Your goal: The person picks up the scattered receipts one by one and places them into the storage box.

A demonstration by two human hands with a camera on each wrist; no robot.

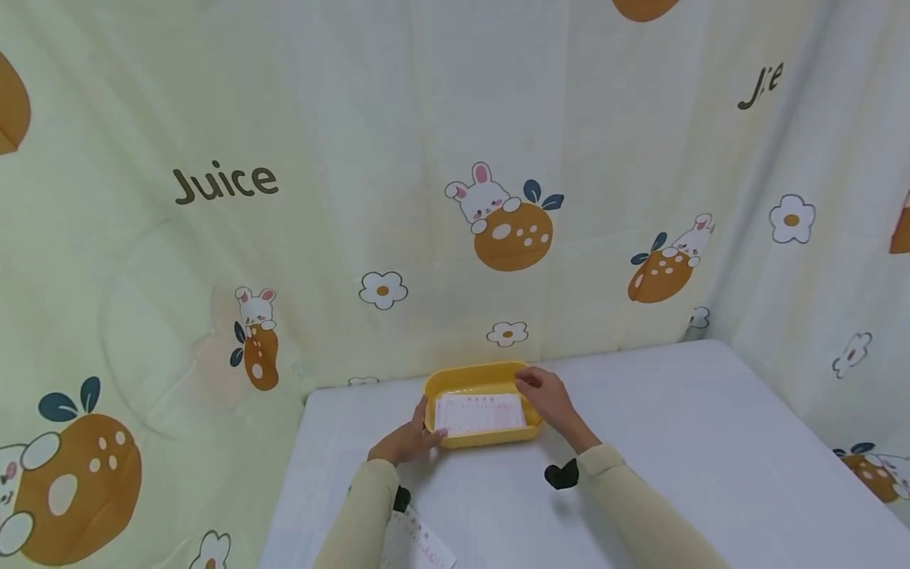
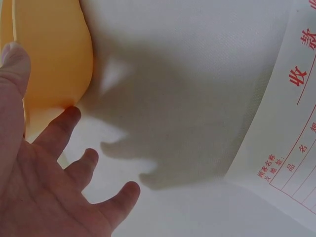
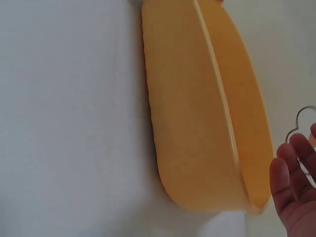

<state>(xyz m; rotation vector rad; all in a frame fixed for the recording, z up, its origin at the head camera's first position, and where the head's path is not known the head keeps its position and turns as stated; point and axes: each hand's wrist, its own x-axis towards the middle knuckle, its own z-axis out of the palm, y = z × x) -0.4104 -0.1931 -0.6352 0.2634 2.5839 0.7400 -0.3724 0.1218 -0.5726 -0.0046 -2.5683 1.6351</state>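
A shallow yellow plastic basket (image 1: 490, 439) sits near the table's back edge. Inside it lies a stack of white receipt slips (image 1: 479, 414) with red print. My left hand (image 1: 408, 438) holds the basket's left front corner, thumb at the rim; in the left wrist view the index fingertip meets the basket's lower wall (image 2: 59, 59) and the other fingers spread below. My right hand (image 1: 550, 399) is raised at the right back corner, fingers loosely bent by the rim. In the right wrist view, no object shows in its fingers (image 3: 280, 180), beside the basket's end (image 3: 197, 163).
Another red-printed receipt slip (image 1: 419, 545) lies on the white table (image 1: 661, 442) near my left forearm, partly covered by the sleeve. A patterned curtain (image 1: 398, 197) hangs right behind the table's back edge. Dark heart-shaped pieces (image 1: 562, 474) show at both sleeves.
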